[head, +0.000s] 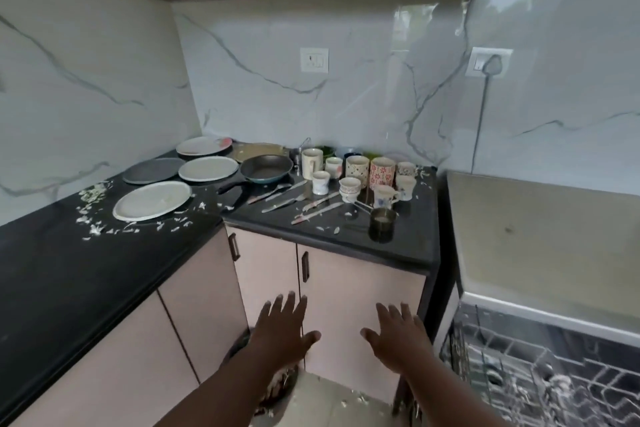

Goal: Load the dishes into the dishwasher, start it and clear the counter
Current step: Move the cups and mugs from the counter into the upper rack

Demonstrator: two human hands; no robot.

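My left hand [282,328] and my right hand [396,331] are stretched out in front of the lower cabinet doors, fingers spread, holding nothing. On the black corner counter [69,270] lie several plates, the nearest a white plate [152,200], along with a dark frying pan [266,168]. Several mugs, among them a red flowered mug [382,173], stand at the back right. Knives and spoons [294,199] are scattered in front of them. A small steel cup [382,220] stands near the counter's front edge. The dishwasher [540,243] is on the right, its wire rack [554,371] pulled out.
White food scraps [93,218] litter the counter and the floor. A dark bin [280,388] with scraps sits on the floor below my left arm. Two cabinet handles [304,266] face me. A wall socket [488,62] with a plugged cable is above the dishwasher.
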